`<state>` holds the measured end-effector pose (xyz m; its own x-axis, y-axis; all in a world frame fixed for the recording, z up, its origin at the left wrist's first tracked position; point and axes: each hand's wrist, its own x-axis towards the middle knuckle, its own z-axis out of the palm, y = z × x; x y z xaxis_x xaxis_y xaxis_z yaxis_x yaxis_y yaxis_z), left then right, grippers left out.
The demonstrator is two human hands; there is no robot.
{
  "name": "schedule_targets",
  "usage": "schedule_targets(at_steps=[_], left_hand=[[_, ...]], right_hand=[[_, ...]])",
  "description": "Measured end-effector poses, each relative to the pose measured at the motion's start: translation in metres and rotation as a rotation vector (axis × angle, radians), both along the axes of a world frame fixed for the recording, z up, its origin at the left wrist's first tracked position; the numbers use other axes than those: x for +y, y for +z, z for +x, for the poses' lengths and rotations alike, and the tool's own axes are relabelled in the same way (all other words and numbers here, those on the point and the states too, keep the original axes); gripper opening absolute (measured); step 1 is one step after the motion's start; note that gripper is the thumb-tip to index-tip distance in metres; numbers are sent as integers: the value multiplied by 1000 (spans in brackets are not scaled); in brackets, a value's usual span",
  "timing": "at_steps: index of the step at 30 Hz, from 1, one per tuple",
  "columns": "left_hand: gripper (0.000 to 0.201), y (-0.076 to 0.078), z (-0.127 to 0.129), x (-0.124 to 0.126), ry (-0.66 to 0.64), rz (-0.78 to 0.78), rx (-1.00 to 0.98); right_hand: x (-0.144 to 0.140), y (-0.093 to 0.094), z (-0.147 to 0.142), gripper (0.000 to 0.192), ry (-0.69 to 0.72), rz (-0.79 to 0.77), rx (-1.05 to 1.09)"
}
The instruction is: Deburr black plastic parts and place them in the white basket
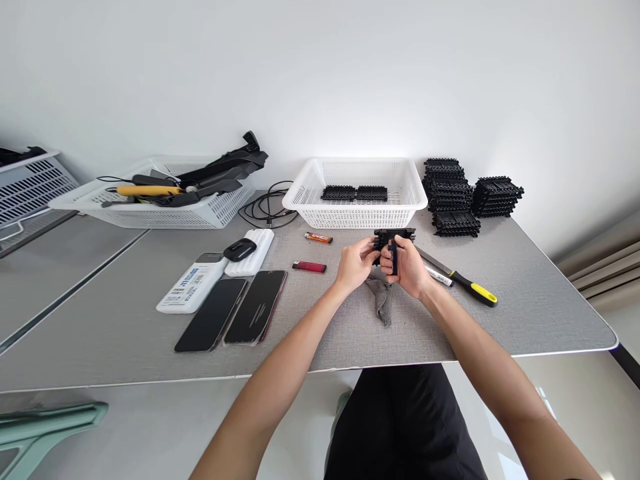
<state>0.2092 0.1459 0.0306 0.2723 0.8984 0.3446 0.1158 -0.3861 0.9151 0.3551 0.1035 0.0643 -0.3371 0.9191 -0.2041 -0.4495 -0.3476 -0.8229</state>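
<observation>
My left hand is closed on the left end of a black plastic toothed piece, which it holds just above the table. My right hand is closed round a small, slim dark stick-like object, held upright against the front of that piece; its kind is not clear. A crumpled grey cloth lies below my hands. To the right are a white marker and a file with a black and yellow handle, its blade partly behind my right hand.
Two black toothed pieces lie in a white basket. Stacks of similar pieces stand to its right. Orange and red lighters, phones, white power banks, a black cable and a tool-filled basket are leftward.
</observation>
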Motion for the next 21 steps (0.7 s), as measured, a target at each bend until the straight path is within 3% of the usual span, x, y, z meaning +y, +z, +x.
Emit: schedule_targets(at_steps=[3, 8, 10, 18, 21], left_hand=[[30, -2, -2, 4, 31, -79, -77], [49, -2, -6, 11, 96, -282, -358], [56, -1, -7, 13, 81, -329, -432], [67, 5, -2, 5, 3, -364, -483], [58, 7, -2, 5, -57, -431, -476]], right_hand=[[0, -2, -1, 44, -68, 55, -33], [3, -13, -2, 43, -466, 155, -263], [6, -17, -2, 44, -559, 139, -308], [10, -26, -3, 44, -624, 156, -280], [12, -27, 2, 43, -711, 175, -277]])
